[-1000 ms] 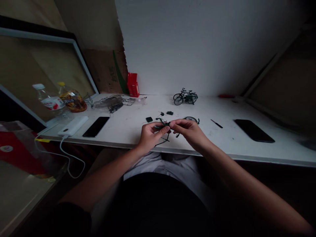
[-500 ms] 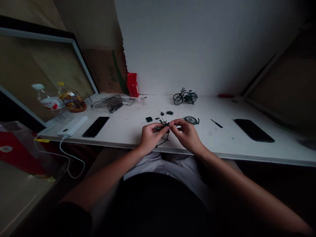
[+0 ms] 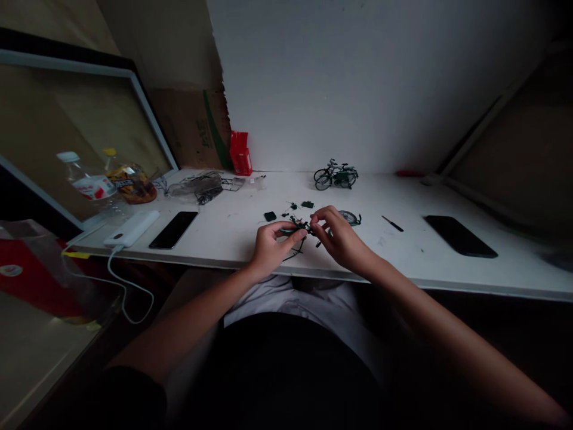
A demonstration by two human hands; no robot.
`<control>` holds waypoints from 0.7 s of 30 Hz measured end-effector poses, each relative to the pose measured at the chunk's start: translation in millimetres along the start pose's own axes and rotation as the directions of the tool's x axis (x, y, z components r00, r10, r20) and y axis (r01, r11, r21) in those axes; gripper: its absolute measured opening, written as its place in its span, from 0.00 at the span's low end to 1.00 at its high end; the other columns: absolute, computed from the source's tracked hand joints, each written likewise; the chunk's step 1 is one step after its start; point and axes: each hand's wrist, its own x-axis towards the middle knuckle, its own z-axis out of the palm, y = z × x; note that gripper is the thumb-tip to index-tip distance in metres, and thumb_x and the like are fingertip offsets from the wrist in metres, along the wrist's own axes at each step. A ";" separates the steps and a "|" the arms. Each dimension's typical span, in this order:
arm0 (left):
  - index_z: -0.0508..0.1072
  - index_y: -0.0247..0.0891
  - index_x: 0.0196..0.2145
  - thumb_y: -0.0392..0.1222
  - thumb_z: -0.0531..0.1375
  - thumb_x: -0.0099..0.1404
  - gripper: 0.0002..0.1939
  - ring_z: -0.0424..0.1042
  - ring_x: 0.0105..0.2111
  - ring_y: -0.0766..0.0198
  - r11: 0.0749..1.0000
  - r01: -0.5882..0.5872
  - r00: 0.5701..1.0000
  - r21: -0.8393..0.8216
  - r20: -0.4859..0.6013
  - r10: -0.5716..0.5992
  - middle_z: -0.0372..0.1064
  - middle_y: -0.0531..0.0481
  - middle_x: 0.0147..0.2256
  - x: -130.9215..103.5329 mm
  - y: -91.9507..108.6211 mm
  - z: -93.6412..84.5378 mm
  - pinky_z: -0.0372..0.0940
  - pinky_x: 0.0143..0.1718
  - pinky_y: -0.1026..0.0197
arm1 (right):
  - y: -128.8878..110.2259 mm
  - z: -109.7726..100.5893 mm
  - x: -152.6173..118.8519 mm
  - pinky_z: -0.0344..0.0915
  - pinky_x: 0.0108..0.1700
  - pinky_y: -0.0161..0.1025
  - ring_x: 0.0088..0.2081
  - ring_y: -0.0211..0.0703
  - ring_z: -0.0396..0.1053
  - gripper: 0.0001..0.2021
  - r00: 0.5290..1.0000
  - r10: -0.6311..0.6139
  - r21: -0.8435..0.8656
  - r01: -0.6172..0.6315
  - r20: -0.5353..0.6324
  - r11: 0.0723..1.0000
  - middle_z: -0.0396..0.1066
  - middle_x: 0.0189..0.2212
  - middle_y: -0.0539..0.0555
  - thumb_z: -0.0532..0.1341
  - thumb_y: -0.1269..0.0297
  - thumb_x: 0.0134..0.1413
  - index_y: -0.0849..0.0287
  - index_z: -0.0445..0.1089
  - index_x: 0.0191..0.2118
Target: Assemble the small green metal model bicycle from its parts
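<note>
Between my hands is a dark green model bicycle frame [image 3: 294,253], held over the table's near edge. My left hand [image 3: 271,243] pinches it between thumb and fingers. My right hand [image 3: 335,234] is closed at the frame's right end, its fingertips pinched together; what they hold is too small to make out. Just beyond the right hand lies a model wheel [image 3: 349,218] with a dark fender, partly covered by that hand. Small dark green parts, among them a flat square piece [image 3: 270,216] and a little box-like piece [image 3: 307,204], are scattered beyond my fingers.
Model bicycles [image 3: 335,175] stand by the wall. To the right are a small screwdriver [image 3: 393,224] and a black phone-like slab [image 3: 461,236]. On the left are a phone [image 3: 174,230], a white power bank [image 3: 132,229] with a cable, bottles [image 3: 129,179] and a red box [image 3: 240,153].
My right hand has shifted slightly up and rightward on the frame. The frame has turned a little between my hands, while my left hand keeps its grip.
</note>
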 end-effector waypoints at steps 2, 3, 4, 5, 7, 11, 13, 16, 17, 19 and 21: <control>0.84 0.37 0.38 0.51 0.73 0.61 0.15 0.81 0.42 0.53 0.999 -0.019 1.000 0.032 -0.005 0.019 0.83 0.42 0.40 -0.7 -0.3 0.1 0.73 0.45 0.54 | -3.0 -6.3 0.8 0.68 0.49 0.49 0.45 0.52 0.68 0.08 0.997 -0.037 -0.062 0.041 0.062 0.997 0.68 0.45 0.61 0.52 0.62 0.75 0.56 0.66 0.46; 0.84 0.37 0.38 0.51 0.73 0.61 0.15 0.81 0.43 0.53 0.998 -0.030 1.000 0.048 -0.006 0.030 0.83 0.42 0.40 -1.3 0.1 0.4 0.73 0.46 0.54 | -4.5 -8.5 1.0 0.68 0.49 0.50 0.45 0.52 0.68 0.08 0.996 -0.040 -0.084 0.047 0.085 0.995 0.68 0.45 0.62 0.52 0.63 0.75 0.56 0.66 0.46; 0.84 0.37 0.38 0.50 0.73 0.61 0.14 0.81 0.43 0.53 0.997 -0.042 0.999 0.063 -0.005 0.042 0.83 0.42 0.40 -2.0 0.8 0.9 0.73 0.47 0.53 | -5.6 -9.8 0.9 0.69 0.49 0.51 0.45 0.53 0.68 0.08 0.994 -0.038 -0.104 0.049 0.100 0.993 0.68 0.45 0.62 0.52 0.63 0.75 0.56 0.67 0.47; 0.84 0.37 0.38 0.50 0.73 0.61 0.14 0.81 0.43 0.53 0.996 -0.054 0.999 0.075 -0.003 0.055 0.83 0.42 0.41 -2.8 1.6 1.4 0.73 0.48 0.53 | -6.2 -10.5 0.7 0.69 0.49 0.52 0.45 0.54 0.68 0.08 0.993 -0.038 -0.125 0.052 0.113 0.991 0.68 0.45 0.62 0.52 0.63 0.75 0.56 0.67 0.47; 0.84 0.37 0.38 0.48 0.73 0.61 0.13 0.81 0.43 0.53 0.994 -0.071 0.998 0.084 0.008 0.070 0.83 0.42 0.41 -4.4 3.2 2.7 0.73 0.48 0.53 | -6.1 -10.4 -0.1 0.69 0.50 0.53 0.46 0.55 0.68 0.08 0.990 -0.048 -0.161 0.069 0.133 0.984 0.69 0.46 0.63 0.52 0.64 0.74 0.56 0.67 0.47; 0.84 0.37 0.38 0.47 0.73 0.61 0.12 0.81 0.43 0.53 0.994 -0.068 0.998 0.088 0.006 0.068 0.83 0.42 0.40 -6.7 4.6 4.2 0.73 0.49 0.52 | -2.9 -7.1 -1.0 0.68 0.50 0.53 0.46 0.55 0.68 0.06 0.988 -0.058 -0.150 0.080 0.145 0.985 0.68 0.46 0.63 0.53 0.66 0.73 0.56 0.67 0.46; 0.85 0.38 0.39 0.47 0.73 0.61 0.11 0.81 0.44 0.53 0.993 -0.065 0.998 0.103 0.009 0.064 0.83 0.42 0.41 -7.0 4.8 4.1 0.72 0.50 0.52 | -1.4 -5.4 -0.9 0.68 0.49 0.52 0.46 0.54 0.67 0.06 0.990 -0.049 -0.101 0.063 0.135 0.993 0.68 0.45 0.62 0.52 0.66 0.73 0.55 0.66 0.46; 0.85 0.38 0.39 0.47 0.73 0.62 0.12 0.81 0.44 0.53 0.993 -0.065 0.998 0.102 0.012 0.064 0.83 0.42 0.41 -6.8 5.5 3.5 0.72 0.50 0.52 | 0.0 -2.8 -0.5 0.68 0.49 0.49 0.45 0.51 0.67 0.06 0.993 -0.037 -0.009 0.039 0.113 0.999 0.67 0.44 0.61 0.51 0.64 0.75 0.55 0.64 0.45; 0.85 0.38 0.39 0.47 0.73 0.62 0.12 0.81 0.44 0.53 0.993 -0.063 0.998 0.097 0.011 0.062 0.83 0.42 0.41 -6.6 5.8 3.3 0.72 0.49 0.53 | 0.3 -2.0 -0.5 0.67 0.49 0.49 0.45 0.50 0.67 0.07 0.994 -0.039 0.017 0.038 0.105 0.999 0.66 0.44 0.60 0.50 0.64 0.75 0.55 0.64 0.44; 0.85 0.38 0.39 0.47 0.73 0.62 0.12 0.81 0.44 0.53 0.995 -0.060 0.998 0.084 0.008 0.059 0.83 0.42 0.41 -6.2 6.3 3.0 0.72 0.49 0.53 | 0.9 -0.2 -0.7 0.67 0.49 0.48 0.44 0.49 0.66 0.07 0.995 -0.044 0.061 0.039 0.090 0.997 0.66 0.43 0.59 0.50 0.62 0.76 0.55 0.63 0.45; 0.85 0.38 0.40 0.48 0.73 0.61 0.12 0.81 0.44 0.53 0.996 -0.052 0.999 0.066 0.007 0.051 0.83 0.42 0.41 -5.7 6.5 3.2 0.72 0.48 0.53 | 1.2 1.4 -1.0 0.66 0.49 0.47 0.43 0.48 0.66 0.08 0.996 -0.036 0.095 0.028 0.079 0.995 0.66 0.43 0.58 0.50 0.60 0.76 0.54 0.63 0.45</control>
